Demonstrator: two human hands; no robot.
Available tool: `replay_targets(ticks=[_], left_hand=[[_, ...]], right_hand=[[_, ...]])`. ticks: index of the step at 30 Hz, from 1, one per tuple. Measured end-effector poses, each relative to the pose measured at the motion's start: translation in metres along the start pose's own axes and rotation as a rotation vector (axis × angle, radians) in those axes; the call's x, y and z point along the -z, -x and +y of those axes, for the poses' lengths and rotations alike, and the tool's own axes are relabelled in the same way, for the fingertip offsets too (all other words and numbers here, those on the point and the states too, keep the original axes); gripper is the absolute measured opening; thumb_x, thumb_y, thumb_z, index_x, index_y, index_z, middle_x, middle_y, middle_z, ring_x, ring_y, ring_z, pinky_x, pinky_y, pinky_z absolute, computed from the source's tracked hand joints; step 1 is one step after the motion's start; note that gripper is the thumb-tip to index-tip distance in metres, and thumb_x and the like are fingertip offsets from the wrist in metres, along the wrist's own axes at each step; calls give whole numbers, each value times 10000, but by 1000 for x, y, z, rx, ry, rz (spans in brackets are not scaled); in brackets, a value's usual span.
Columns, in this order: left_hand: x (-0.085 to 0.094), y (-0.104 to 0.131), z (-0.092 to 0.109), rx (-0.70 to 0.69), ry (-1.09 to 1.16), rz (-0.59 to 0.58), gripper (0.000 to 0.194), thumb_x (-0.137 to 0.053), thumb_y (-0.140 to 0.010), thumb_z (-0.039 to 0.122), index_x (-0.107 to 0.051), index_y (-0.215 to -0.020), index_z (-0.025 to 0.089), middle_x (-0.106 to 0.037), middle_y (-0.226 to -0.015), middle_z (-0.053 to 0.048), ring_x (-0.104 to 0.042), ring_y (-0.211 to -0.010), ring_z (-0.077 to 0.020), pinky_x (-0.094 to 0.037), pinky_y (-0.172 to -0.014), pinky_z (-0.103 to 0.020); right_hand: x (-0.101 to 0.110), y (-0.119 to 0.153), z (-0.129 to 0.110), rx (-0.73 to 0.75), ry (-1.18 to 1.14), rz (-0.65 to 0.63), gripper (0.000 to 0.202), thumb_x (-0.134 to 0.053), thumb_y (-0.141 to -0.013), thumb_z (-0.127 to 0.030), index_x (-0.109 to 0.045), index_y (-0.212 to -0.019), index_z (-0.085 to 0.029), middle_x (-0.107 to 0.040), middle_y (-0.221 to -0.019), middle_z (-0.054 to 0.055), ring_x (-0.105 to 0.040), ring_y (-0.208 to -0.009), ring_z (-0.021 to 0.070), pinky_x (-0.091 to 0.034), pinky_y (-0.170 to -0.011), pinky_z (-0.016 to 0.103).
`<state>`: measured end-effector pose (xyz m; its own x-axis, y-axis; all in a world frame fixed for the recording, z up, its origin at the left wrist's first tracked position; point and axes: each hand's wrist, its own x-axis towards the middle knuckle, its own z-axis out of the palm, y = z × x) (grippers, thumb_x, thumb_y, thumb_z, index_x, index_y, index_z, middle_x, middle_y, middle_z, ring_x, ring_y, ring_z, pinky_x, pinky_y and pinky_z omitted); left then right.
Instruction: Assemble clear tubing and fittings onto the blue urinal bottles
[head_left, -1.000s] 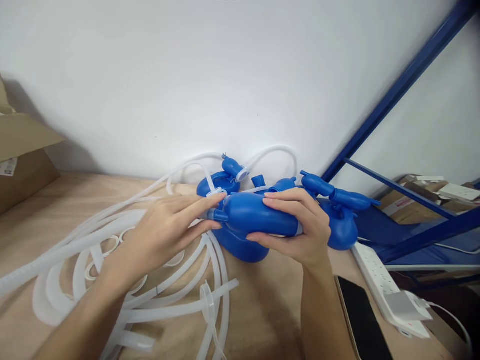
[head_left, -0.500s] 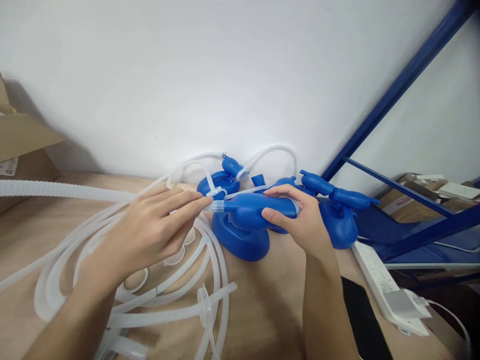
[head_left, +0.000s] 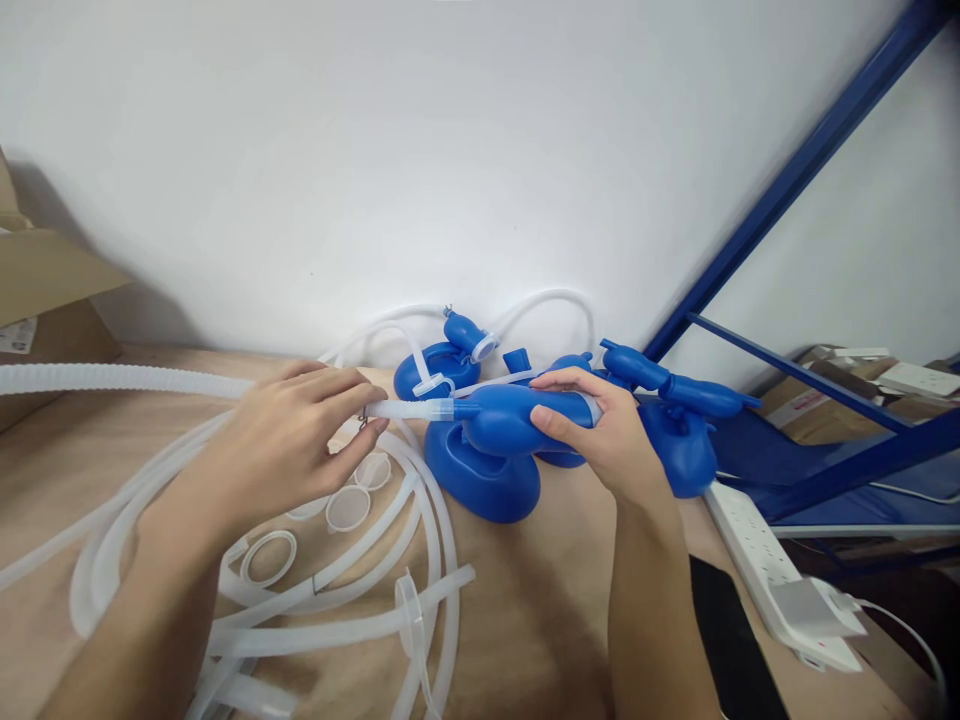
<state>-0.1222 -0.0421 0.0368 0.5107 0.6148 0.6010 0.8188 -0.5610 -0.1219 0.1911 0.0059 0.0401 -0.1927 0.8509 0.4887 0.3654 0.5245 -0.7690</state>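
My right hand (head_left: 600, 435) is wrapped round a blue siphon pump bulb (head_left: 499, 418), held level over the table. A pale ribbed hose (head_left: 120, 378) runs in from the left. Its end meets the clear sleeve (head_left: 442, 409) on the bulb's nozzle. On that hose, left of the nozzle, my left hand (head_left: 300, 440) pinches a small wire hose clip (head_left: 364, 416) between thumb and fingers. My palm hides part of the hose. Below the bulb sits a blue oval piece (head_left: 482, 485) with a hollow in its top.
Coiled white hoses (head_left: 442, 560) and round clear caps (head_left: 349, 508) lie at left. More blue pumps (head_left: 679, 450) stand along the wall. At right are a black phone (head_left: 739, 640), a white power strip (head_left: 757, 560) and a blue rack (head_left: 817, 170). A cardboard box (head_left: 52, 290) stands at left.
My left hand has slid left along the hose, away from the nozzle, uncovering the hose end and the wire clip. The bulb has shifted slightly right in my right hand.
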Motion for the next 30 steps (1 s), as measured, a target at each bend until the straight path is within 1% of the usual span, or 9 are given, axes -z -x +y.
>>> replay_targets(ticks=[4,7,10,12,15,19,22,25,30], left_hand=[[-3,1,3,-41,149,14,324,-537,-1073,324,-698,-1313,178,-782,-1146,-92,-749,-999,-273,-554,-890,-391],[-8,-2,6,-109,154,144,260,-586,-1076,308,-701,-1249,153,-796,-1050,-86,-761,-888,-225,-548,-780,-322],[-9,-5,7,-136,150,255,137,-635,-1054,250,-701,-1131,158,-799,-952,-58,-760,-830,-190,-537,-762,-285],[-8,-7,6,-90,196,256,102,-657,-1041,254,-704,-1074,168,-798,-920,-39,-754,-799,-175,-536,-742,-268],[-6,-7,7,4,316,231,151,-692,-1020,324,-727,-1014,177,-799,-924,-27,-733,-753,-154,-545,-688,-240],[-6,-6,11,148,499,208,177,-715,-989,347,-753,-944,180,-791,-893,-19,-710,-731,-137,-530,-556,-184],[-6,-7,16,288,636,173,199,-750,-946,372,-760,-882,185,-772,-821,-11,-684,-703,-138,-443,-432,-158],[-7,-10,16,379,735,91,248,-762,-921,405,-759,-808,185,-742,-736,-10,-664,-684,-147,-428,-437,-163],[-9,-11,5,275,836,-209,301,-687,-973,487,-816,-1052,227,-817,-972,-35,-747,-834,-186,-535,-535,-173]], right_hand=[[0,2,-4,-22,4,-10,327,-880,-752,-470,-778,-955,-235,-784,-960,35,-743,-882,243,-619,-733,333],[0,3,-4,-26,-33,-15,332,-885,-751,-479,-780,-961,-244,-783,-962,31,-743,-889,246,-617,-745,337],[0,2,0,-25,-74,-29,314,-857,-788,-505,-791,-964,-253,-786,-958,28,-746,-915,248,-613,-780,345],[0,1,2,-18,-79,-27,309,-852,-796,-508,-794,-962,-254,-788,-952,24,-746,-906,243,-610,-770,339],[-3,2,-1,20,-61,9,312,-883,-770,-487,-788,-956,-255,-790,-944,12,-746,-877,227,-607,-745,323],[-5,6,-4,164,-5,57,318,-913,-762,-459,-776,-972,-264,-792,-973,2,-741,-905,217,-602,-791,327],[-3,7,-3,356,30,85,350,-935,-759,-423,-768,-1030,-279,-782,-995,9,-730,-941,230,-595,-841,360],[1,7,0,523,49,104,403,-965,-731,-371,-764,-1071,-290,-778,-1038,30,-728,-974,256,-598,-883,409],[6,9,-3,594,108,69,445,-982,-705,-361,-773,-1093,-300,-780,-1106,60,-739,-982,286,-618,-886,462]])
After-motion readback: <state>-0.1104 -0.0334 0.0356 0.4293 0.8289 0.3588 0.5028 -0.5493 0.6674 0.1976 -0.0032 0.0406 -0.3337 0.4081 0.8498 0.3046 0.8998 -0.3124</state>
